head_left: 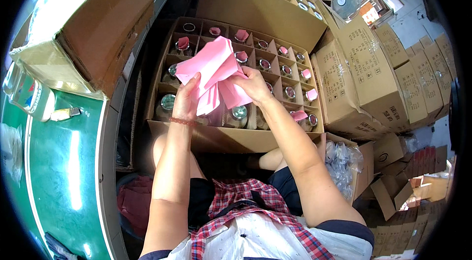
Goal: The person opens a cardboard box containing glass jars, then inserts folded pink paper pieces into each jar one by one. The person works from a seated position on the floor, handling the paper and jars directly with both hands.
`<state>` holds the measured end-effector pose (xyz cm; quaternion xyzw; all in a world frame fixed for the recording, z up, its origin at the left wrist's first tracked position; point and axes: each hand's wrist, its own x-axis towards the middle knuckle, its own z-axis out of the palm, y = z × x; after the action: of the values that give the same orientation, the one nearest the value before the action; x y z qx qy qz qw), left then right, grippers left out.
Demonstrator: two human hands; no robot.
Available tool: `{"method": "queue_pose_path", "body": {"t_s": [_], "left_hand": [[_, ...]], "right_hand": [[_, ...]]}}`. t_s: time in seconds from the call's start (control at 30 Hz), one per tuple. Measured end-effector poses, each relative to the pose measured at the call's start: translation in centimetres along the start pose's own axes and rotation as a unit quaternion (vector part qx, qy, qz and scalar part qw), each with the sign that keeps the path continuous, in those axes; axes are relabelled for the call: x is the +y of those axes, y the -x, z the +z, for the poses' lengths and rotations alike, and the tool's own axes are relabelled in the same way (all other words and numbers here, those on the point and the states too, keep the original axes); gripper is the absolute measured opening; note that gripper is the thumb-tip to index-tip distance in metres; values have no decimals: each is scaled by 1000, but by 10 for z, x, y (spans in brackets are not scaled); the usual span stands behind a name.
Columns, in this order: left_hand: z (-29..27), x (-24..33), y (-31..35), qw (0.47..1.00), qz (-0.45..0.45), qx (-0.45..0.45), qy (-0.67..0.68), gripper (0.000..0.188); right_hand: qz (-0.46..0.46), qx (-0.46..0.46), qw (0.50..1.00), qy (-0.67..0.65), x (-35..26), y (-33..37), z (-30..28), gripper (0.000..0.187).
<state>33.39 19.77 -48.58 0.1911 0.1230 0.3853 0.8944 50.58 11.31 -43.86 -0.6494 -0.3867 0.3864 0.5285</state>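
Both hands hold a loose bunch of pink paper sheets [212,66] above an open box. My left hand [187,100] grips the bunch at its left side, thumb on top. On the right side, my right hand [253,86] pinches some of the sheets. Beneath them is a cardboard box [231,138] split by cardboard dividers, with clear glass bottles [167,102] standing in its cells. Rolled pink paper [241,35] pokes out of several bottle mouths, while others show none. The papers and hands hide some middle cells.
A green table [54,161] runs along the left, bearing a large carton [105,19] and a clear plastic jug [29,93]. Another divided box [260,12] stands beyond. Stacked cartons [373,73] line the right. Clear plastic bags [341,166] fill a box by my right arm.
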Motion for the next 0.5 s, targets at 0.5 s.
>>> {"method": "queue_pose_path", "body": {"t_s": [0.5], "left_hand": [[-3,-1,2,988,-8,18,-151,18]], "right_hand": [[34,-164,982,85,-28,-8,-14,41]]}}
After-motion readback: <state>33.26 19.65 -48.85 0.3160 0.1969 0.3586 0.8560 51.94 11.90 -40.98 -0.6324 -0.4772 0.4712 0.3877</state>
